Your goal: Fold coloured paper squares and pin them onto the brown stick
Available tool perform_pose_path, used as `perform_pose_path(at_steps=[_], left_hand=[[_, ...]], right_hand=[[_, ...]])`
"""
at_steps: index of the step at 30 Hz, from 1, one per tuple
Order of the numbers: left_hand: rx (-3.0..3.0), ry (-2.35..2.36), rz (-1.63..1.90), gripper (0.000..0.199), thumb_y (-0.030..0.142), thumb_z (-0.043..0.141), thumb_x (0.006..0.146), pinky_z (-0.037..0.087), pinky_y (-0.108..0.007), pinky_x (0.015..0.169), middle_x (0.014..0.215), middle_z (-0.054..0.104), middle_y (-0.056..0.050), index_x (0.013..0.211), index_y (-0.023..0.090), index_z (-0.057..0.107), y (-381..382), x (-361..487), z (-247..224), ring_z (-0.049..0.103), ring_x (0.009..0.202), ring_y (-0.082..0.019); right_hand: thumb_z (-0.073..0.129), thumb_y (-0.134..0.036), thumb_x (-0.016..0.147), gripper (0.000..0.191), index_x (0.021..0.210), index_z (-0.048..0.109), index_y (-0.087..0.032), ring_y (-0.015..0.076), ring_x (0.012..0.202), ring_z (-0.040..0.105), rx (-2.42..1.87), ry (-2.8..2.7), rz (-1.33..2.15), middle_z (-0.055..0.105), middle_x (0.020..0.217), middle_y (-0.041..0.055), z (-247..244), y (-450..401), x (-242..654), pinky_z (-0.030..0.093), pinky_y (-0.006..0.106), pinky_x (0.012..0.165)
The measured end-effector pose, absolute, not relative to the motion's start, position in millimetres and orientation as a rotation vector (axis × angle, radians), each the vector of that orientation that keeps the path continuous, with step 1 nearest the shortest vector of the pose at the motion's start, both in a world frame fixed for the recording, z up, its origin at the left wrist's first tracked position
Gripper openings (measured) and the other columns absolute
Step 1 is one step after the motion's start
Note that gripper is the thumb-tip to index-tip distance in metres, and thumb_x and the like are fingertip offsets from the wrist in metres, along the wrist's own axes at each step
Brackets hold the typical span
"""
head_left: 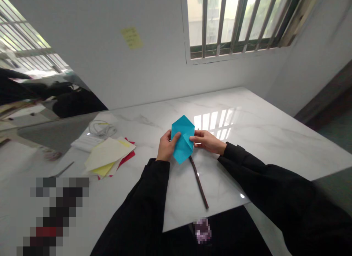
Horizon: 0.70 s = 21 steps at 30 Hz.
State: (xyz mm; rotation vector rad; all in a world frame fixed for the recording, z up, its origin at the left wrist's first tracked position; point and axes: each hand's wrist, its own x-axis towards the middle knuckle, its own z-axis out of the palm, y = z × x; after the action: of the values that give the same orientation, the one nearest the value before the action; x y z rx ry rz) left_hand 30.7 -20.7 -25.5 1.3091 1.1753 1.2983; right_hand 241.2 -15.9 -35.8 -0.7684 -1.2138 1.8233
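Observation:
A blue sheet of paper (182,138), folded to points at top and bottom, is held up above the marble-patterned table. My left hand (166,145) grips its left edge, thumb on the front face. On the right edge, my right hand (207,141) pinches the paper near a folded flap, the fingers partly behind it. A thin dark brown stick (199,182) lies on the table below the paper, its upper end close to the sheet's lower right edge.
Cream, yellow and red papers (110,157) lie stacked on the left, beside a coiled cable (103,128) and a pen-like dark object (64,169). The table (280,138) meets a wall with a yellow note (132,37) and a barred window.

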Motion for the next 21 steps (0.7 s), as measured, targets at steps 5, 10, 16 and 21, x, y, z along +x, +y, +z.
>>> perform_pose_path(at_steps=[5,10,16,21], left_hand=[[1.387,1.172,1.251,0.052,0.063,0.083,0.074,0.053,-0.029,0.07,0.084,0.072,-0.003,0.097,0.018,0.071,-22,33,-27,0.065,0.077,-0.02],[1.403,1.131,1.23,0.051,0.063,0.08,0.077,0.056,-0.03,0.07,0.088,0.074,-0.004,0.1,0.018,0.072,-24,35,-27,0.068,0.079,-0.021],[1.314,1.052,1.17,0.051,0.064,0.08,0.078,0.057,-0.031,0.071,0.09,0.076,-0.005,0.101,0.019,0.075,-22,27,-21,0.069,0.08,-0.022],[1.296,1.027,1.102,0.052,0.055,0.092,0.066,0.059,-0.039,0.081,0.094,0.08,-0.01,0.098,0.017,0.078,-22,20,-16,0.073,0.087,-0.028]], right_hand=[[0.09,-0.041,0.074,0.035,0.099,0.078,-0.02,0.0137,0.075,0.064,-0.811,-1.259,1.744,0.076,0.097,0.0048,-38,-17,238,0.05,0.026,0.065],[0.09,-0.045,0.073,0.035,0.091,0.077,-0.018,0.0121,0.064,0.058,-0.836,-1.321,1.677,0.074,0.083,0.0029,-43,-13,238,0.045,0.026,0.059],[0.09,-0.042,0.073,0.034,0.095,0.078,-0.019,0.0142,0.074,0.065,-0.815,-1.29,1.675,0.076,0.091,0.0034,-40,-11,242,0.051,0.028,0.068],[0.093,-0.042,0.07,0.038,0.096,0.079,-0.019,0.0182,0.083,0.07,-0.83,-1.239,1.707,0.079,0.099,0.0067,-35,-13,243,0.056,0.031,0.075]])
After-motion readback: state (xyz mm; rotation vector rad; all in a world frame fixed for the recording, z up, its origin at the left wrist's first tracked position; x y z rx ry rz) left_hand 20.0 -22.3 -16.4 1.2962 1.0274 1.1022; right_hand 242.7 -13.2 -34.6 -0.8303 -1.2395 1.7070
